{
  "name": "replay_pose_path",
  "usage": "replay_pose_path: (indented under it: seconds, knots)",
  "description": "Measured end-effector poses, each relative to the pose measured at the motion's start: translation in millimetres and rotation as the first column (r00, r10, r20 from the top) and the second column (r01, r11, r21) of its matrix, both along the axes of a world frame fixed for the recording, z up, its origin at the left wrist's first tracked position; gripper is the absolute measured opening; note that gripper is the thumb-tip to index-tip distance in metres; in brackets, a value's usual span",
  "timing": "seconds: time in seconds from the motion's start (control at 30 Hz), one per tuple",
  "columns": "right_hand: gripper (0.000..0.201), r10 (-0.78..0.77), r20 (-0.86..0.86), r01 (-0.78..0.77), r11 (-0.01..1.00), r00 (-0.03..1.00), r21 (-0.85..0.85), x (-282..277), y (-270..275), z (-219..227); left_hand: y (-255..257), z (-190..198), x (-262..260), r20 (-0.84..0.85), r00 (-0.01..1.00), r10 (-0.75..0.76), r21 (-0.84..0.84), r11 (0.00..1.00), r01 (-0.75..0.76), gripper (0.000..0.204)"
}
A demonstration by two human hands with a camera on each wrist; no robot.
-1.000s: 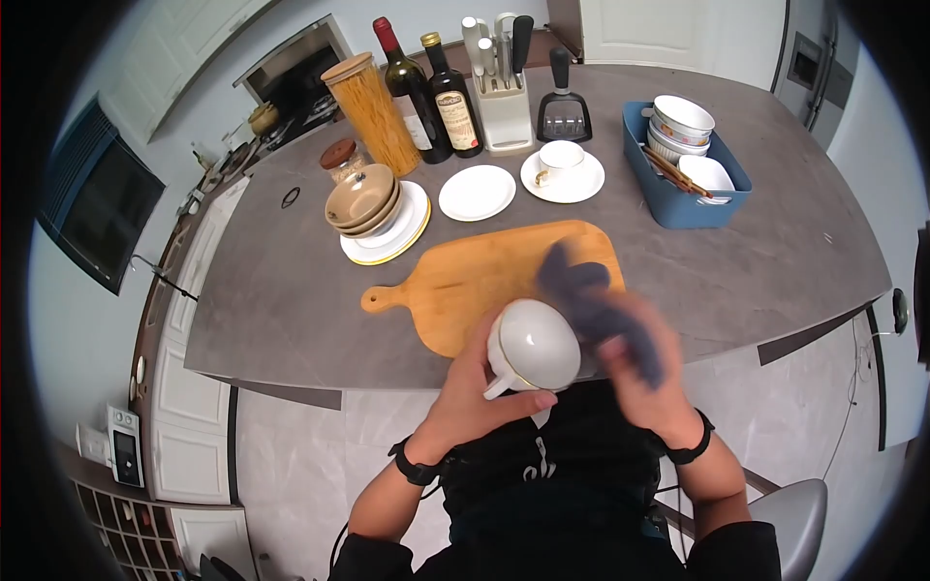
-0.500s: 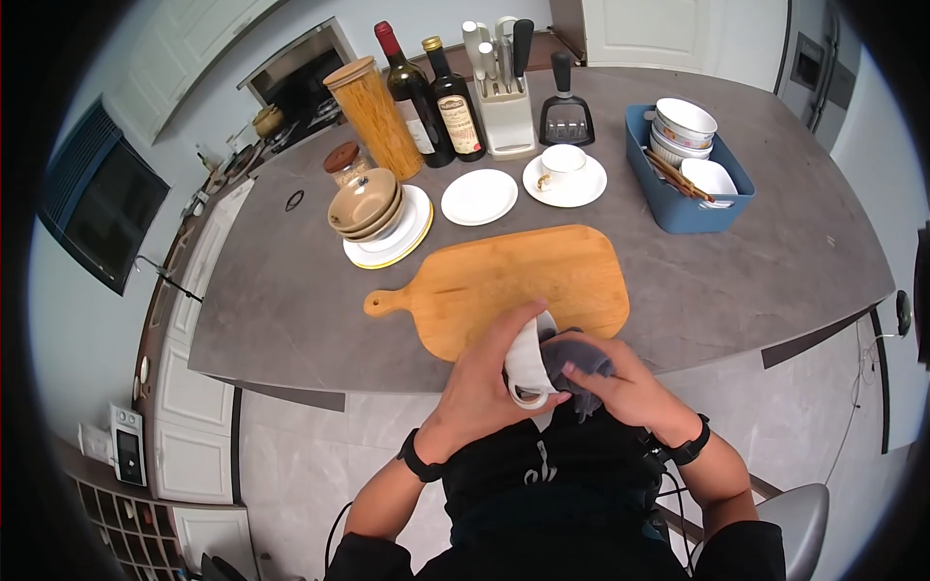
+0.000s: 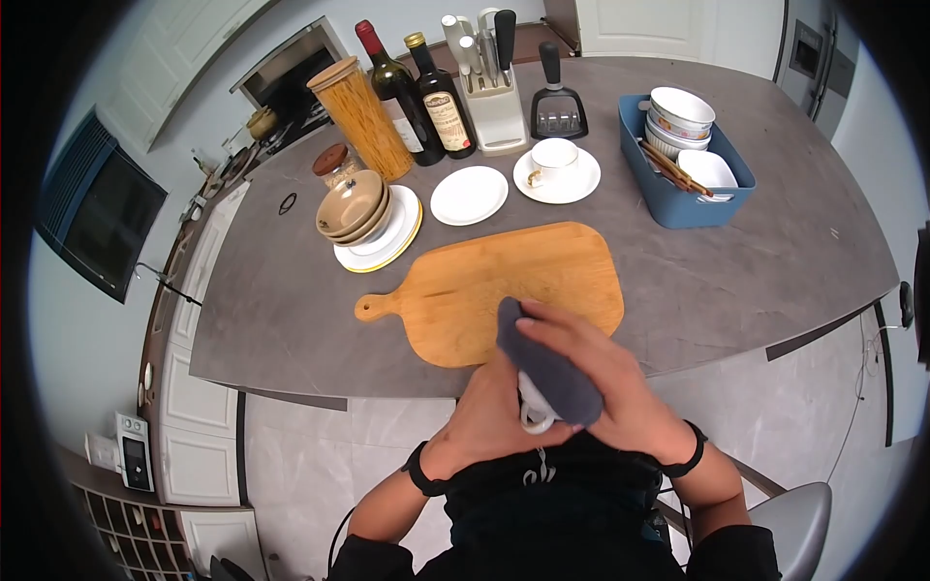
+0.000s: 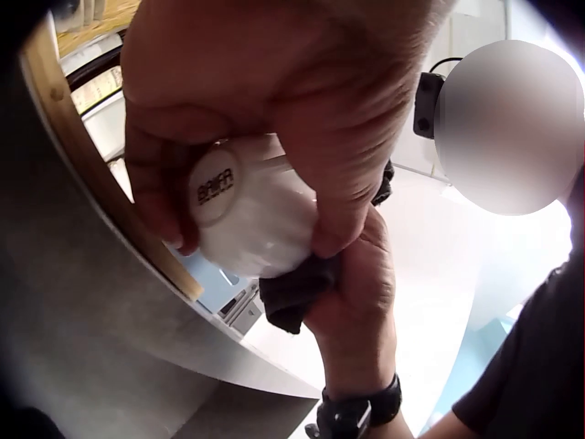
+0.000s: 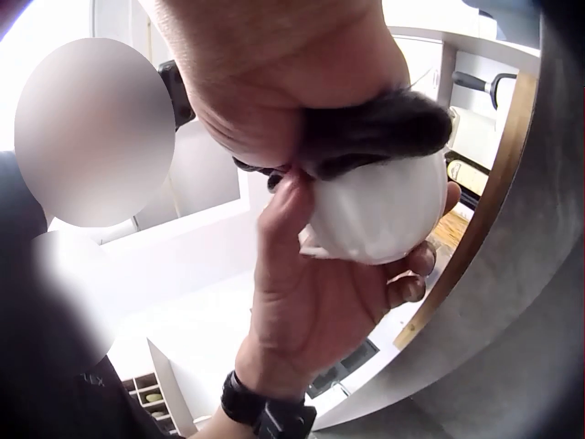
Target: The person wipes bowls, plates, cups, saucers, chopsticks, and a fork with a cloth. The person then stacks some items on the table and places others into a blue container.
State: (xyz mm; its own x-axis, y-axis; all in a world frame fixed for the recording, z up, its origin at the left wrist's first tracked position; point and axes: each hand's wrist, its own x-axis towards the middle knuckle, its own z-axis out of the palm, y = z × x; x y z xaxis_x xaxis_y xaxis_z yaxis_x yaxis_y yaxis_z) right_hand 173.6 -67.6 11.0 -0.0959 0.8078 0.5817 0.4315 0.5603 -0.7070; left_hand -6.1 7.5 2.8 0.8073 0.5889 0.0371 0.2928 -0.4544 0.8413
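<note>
A white cup (image 3: 533, 408) is held low in front of the body, near the table's front edge. My left hand (image 3: 484, 414) grips it round the side, and the left wrist view shows the fingers and thumb about the cup (image 4: 258, 215) with its printed base facing that camera. A dark grey cloth (image 3: 548, 370) covers the cup's mouth. My right hand (image 3: 620, 392) holds this cloth against the cup, fingers laid over it. In the right wrist view the cloth (image 5: 379, 133) lies along the cup's rim; the inside of the cup is hidden.
A wooden board (image 3: 513, 281) lies just beyond the hands. Behind it stand stacked brown bowls (image 3: 351, 205), a white plate (image 3: 469, 195), a cup on a saucer (image 3: 554, 163), bottles (image 3: 444, 107) and a knife block (image 3: 494, 111). A blue basket (image 3: 686, 198) of bowls is at the right.
The cup was first tilted to show its inside while the right hand moved the cloth beside it. The cloth then went to the cup's mouth, and it now lies spread across it.
</note>
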Motion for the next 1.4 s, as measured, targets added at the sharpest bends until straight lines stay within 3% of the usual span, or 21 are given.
replay_pose_path:
  seconds: [0.07, 0.1, 0.27, 0.37, 0.43, 0.57, 0.63, 0.83, 0.93, 1.0, 1.03, 1.1, 1.2, 1.33, 1.4]
  knots:
    - [0.053, -0.07, -0.105, 0.052, 0.986, 0.992, -0.158, 9, 3, -5, -6, 5, 4, 0.088, 0.996, -0.023, 0.02, 1.0, 0.021, 0.093]
    - [0.053, -0.069, -0.108, 0.051, 0.986, 0.992, -0.16, 13, 5, -9, -8, 5, 5, 0.18, 0.983, -0.045, 0.044, 0.998, 0.037, 0.093]
    - [0.049, -0.259, -0.159, 0.239, 0.962, 0.953, -0.133, 28, 11, -21, -1, 5, 7, 0.147, 0.987, -0.065, 0.032, 0.998, 0.061, 0.096]
    - [0.04, -0.355, -0.279, 0.306, 0.93, 0.892, -0.204, 48, 7, -29, 5, 4, 8, 0.289, 0.957, 0.004, 0.07, 0.997, -0.025, 0.095]
    - [0.036, -0.516, -0.618, 0.245, 0.847, 0.593, -0.472, 62, 5, -39, 17, 8, 14, 0.364, 0.914, 0.178, -0.085, 0.984, -0.158, 0.094]
    - [0.04, -0.499, -0.697, 0.369, 0.863, 0.516, -0.345, 75, 3, -61, 44, 4, 31, 0.299, 0.913, 0.277, -0.166, 0.957, -0.236, 0.089]
    - [0.036, -0.436, -0.843, 0.303, 0.888, 0.315, -0.346, 74, -3, -58, 53, 2, 40, 0.299, 0.921, 0.249, -0.132, 0.967, -0.219, 0.087]
    - [0.034, -0.395, -0.885, 0.238, 0.91, 0.246, -0.34, 82, -3, -60, 67, 3, 80, 0.265, 0.949, 0.172, -0.248, 0.963, -0.106, 0.083]
    - [0.034, -0.388, -0.895, 0.241, 0.911, 0.22, -0.335, 82, -4, -59, 77, -12, 92, 0.306, 0.946, 0.107, -0.192, 0.98, -0.049, 0.084]
    - [0.034, -0.387, -0.9, 0.244, 0.91, 0.203, -0.336, 82, -6, -58, 82, -16, 94, 0.211, 0.973, 0.093, -0.024, 0.996, -0.09, 0.088]
    - [0.034, -0.384, -0.899, 0.245, 0.911, 0.211, -0.332, 82, -6, -57, 83, -16, 94, 0.206, 0.974, 0.091, -0.019, 0.996, -0.089, 0.088]
    - [0.034, -0.376, -0.902, 0.238, 0.915, 0.214, -0.325, 82, -6, -57, 83, -16, 93, 0.087, 0.987, 0.136, 0.186, 0.971, -0.15, 0.092]
    - [0.034, -0.355, -0.913, 0.221, 0.924, 0.2, -0.311, 83, -6, -60, 85, -9, 88, -0.004, 0.993, 0.117, 0.289, 0.951, -0.111, 0.087]
    - [0.033, -0.363, -0.914, 0.219, 0.921, 0.181, -0.322, 84, -6, -61, 84, 6, 80, -0.14, 0.98, 0.143, 0.376, 0.923, -0.082, 0.086]
    - [0.033, -0.366, -0.914, 0.218, 0.92, 0.175, -0.327, 83, -7, -59, 86, 4, 77, -0.113, 0.984, 0.136, 0.296, 0.95, -0.097, 0.087]
